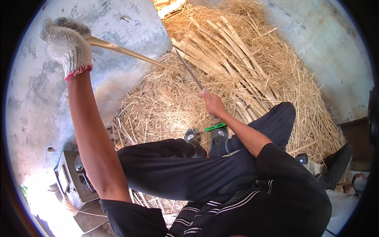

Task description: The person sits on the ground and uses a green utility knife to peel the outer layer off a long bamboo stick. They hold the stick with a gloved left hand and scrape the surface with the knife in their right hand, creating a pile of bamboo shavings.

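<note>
My left hand (67, 41), in a white knitted glove with a red cuff, is raised at the upper left. It is closed around one end of a long, pale bamboo strip (130, 51), which slants down to the right over the shavings. In my bare right hand (213, 103), near the middle, is a long, narrow knife (188, 70). Its blade points up and left, with the tip close to the strip's far part; I cannot tell whether they touch. The knife's handle is mostly hidden by my fingers.
Split bamboo strips (233, 51) lie bundled on a heap of fine shavings (158, 102) ahead. A green-handled tool (215, 126) lies by my dark shoes (218, 140). A small wooden stool (70, 173) stands at the left, and another person's dark-clothed leg (339, 164) shows at the right.
</note>
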Demonstrator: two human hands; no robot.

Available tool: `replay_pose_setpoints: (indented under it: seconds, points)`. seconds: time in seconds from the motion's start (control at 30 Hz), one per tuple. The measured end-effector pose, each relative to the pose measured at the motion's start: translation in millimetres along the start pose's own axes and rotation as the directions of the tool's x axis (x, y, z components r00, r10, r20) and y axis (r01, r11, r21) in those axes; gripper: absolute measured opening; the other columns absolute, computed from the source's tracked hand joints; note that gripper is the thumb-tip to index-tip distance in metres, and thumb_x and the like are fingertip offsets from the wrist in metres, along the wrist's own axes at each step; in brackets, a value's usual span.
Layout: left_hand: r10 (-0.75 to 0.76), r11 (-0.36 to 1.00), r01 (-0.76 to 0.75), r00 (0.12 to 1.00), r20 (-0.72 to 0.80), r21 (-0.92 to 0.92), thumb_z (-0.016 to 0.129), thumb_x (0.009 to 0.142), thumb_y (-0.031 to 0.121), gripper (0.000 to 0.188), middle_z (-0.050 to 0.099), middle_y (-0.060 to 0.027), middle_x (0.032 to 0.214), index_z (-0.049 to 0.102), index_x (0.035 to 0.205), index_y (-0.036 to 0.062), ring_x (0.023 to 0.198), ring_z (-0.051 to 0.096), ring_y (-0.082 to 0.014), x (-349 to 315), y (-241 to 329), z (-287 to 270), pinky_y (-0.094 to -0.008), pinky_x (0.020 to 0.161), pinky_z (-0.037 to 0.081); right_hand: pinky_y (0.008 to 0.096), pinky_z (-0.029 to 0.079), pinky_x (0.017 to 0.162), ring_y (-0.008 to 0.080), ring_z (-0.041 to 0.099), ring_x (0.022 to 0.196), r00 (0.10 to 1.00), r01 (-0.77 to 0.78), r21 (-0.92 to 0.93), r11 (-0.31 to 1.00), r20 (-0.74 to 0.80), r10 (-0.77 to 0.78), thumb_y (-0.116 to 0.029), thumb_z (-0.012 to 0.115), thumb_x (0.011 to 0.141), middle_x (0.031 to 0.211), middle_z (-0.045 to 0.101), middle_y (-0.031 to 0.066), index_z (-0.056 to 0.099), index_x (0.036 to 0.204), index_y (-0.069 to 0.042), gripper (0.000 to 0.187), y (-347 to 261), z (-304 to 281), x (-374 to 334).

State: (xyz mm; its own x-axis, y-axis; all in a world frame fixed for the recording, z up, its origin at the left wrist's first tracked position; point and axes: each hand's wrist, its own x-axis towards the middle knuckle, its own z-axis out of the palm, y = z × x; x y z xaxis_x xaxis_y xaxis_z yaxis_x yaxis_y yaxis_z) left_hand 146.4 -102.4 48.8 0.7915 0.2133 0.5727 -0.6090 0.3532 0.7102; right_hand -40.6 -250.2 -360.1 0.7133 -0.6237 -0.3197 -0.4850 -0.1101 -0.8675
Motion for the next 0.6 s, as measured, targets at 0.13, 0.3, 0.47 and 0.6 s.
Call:
replay_pose_setpoints:
  seconds: [0.13, 0.3, 0.47, 0.6]
  points:
    - [-0.060, 0.998, 0.059, 0.997, 0.043, 0.030, 0.043, 0.098, 0.037, 0.037, 0.053, -0.0086, 0.070, 0.053, 0.083, 0.0041, 0.058, 0.051, -0.0222, 12.7, 5.0, -9.3, -0.0373, 0.055, 0.043, 0.0422, 0.051, 0.067, 0.0242, 0.062, 0.060, 0.993, -0.041, 0.048, 0.998, 0.116, 0.036, -0.055, 0.047, 0.095, 0.070, 0.061, 0.0145, 0.058, 0.092, 0.004, 0.059, -22.9, -7.6, -12.8]
    - [0.062, 0.988, -0.056, 0.997, -0.038, 0.144, 0.042, 0.098, 0.037, 0.035, 0.053, -0.0091, 0.074, 0.052, 0.086, 0.0053, 0.063, 0.052, -0.0216, -8.5, 2.3, 6.3, -0.0372, 0.058, 0.044, 0.0437, 0.052, 0.071, 0.0301, 0.063, 0.065, 0.993, 0.030, -0.045, 0.999, 0.118, -0.025, -0.052, 0.046, 0.096, 0.076, 0.064, 0.0160, 0.060, 0.099, 0.000, 0.055, 10.3, 4.6, -9.8]
    - [-0.017, 0.995, 0.017, 1.000, -0.001, 0.095, 0.046, 0.096, 0.037, 0.034, 0.056, -0.0092, 0.083, 0.052, 0.095, 0.0035, 0.068, 0.054, -0.0222, 0.3, 3.3, -5.2, -0.0385, 0.062, 0.047, 0.0488, 0.050, 0.078, 0.0418, 0.064, 0.079, 0.988, -0.038, -0.093, 0.995, 0.145, 0.052, -0.049, 0.040, 0.099, 0.084, 0.066, 0.0237, 0.063, 0.099, 0.000, 0.055, -41.7, -6.1, -26.5]
    - [-0.046, 0.999, 0.045, 0.999, 0.015, 0.015, 0.048, 0.094, 0.035, 0.031, 0.053, -0.0074, 0.075, 0.049, 0.084, 0.0062, 0.063, 0.050, -0.0219, -1.8, 3.4, -4.0, -0.0401, 0.060, 0.045, 0.0508, 0.049, 0.079, 0.0447, 0.064, 0.083, 0.979, 0.174, -0.235, 0.956, -0.067, -0.194, -0.049, 0.038, 0.099, 0.086, 0.065, 0.0288, 0.063, 0.098, 0.004, 0.060, -25.8, 0.0, -20.0]
